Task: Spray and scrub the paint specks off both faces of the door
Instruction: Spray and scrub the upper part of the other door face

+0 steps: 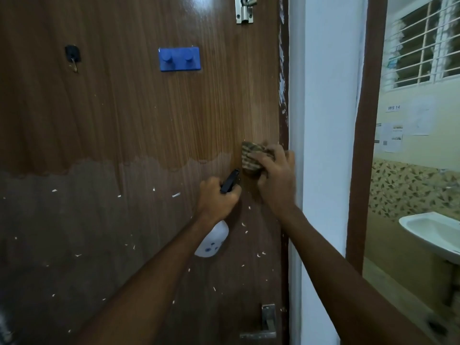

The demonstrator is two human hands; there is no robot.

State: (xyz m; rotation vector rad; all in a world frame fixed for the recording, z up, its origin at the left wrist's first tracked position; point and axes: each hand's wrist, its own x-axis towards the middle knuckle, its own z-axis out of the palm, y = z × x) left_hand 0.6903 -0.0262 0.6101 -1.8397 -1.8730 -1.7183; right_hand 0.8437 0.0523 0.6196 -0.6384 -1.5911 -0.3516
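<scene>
The door (124, 120) fills the left and middle of the view. On it, the hook (72, 56) is upper left, the peg rack (179, 59) is to its right, the bolt (245, 8) is at the top right and the handle (267, 322) is low right. The 2 hands are near the door's right edge: the right hand (273, 180) presses the sponge (251, 158) on the door, and the left hand (219, 197), just left and below, grips the bottle (212, 240). The wall (323, 120) stands right of the door, the sink (433, 232) further right, under the window (423, 43).

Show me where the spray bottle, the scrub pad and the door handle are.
spray bottle (212, 241), head view, on its white body below the left wrist.
scrub pad (250, 158), head view, on its striped face.
door handle (257, 334), head view, on its lever.
</scene>
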